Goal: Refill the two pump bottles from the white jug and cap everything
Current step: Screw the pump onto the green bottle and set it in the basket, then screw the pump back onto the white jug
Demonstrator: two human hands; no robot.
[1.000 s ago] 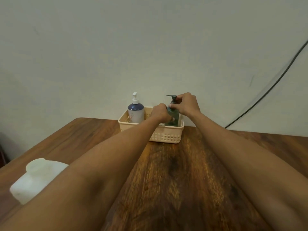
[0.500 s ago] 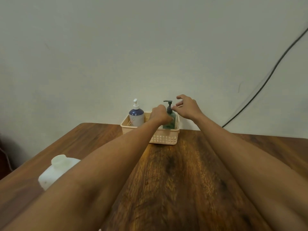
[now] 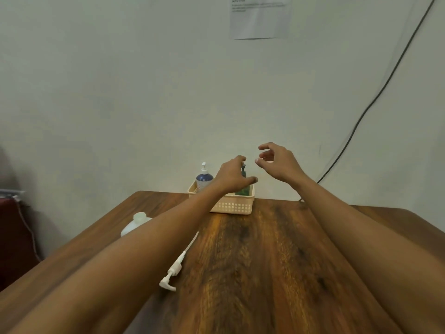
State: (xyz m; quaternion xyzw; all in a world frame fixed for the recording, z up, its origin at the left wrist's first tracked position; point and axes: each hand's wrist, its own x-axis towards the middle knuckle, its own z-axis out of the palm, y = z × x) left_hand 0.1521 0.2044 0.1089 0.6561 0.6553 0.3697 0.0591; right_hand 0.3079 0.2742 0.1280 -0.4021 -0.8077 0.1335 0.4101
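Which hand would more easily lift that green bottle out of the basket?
Probably the left hand: it overlaps the green bottle in the basket; the right hand hovers empty, farther right.

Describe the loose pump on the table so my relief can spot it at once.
On the wooden table, look in the near half, just right of the person's left forearm. The loose pump lies flat there, nozzle nearest the camera, thin tube pointing toward the basket. It is all white and on no bottle, unlike those on the blue bottle and green bottle.
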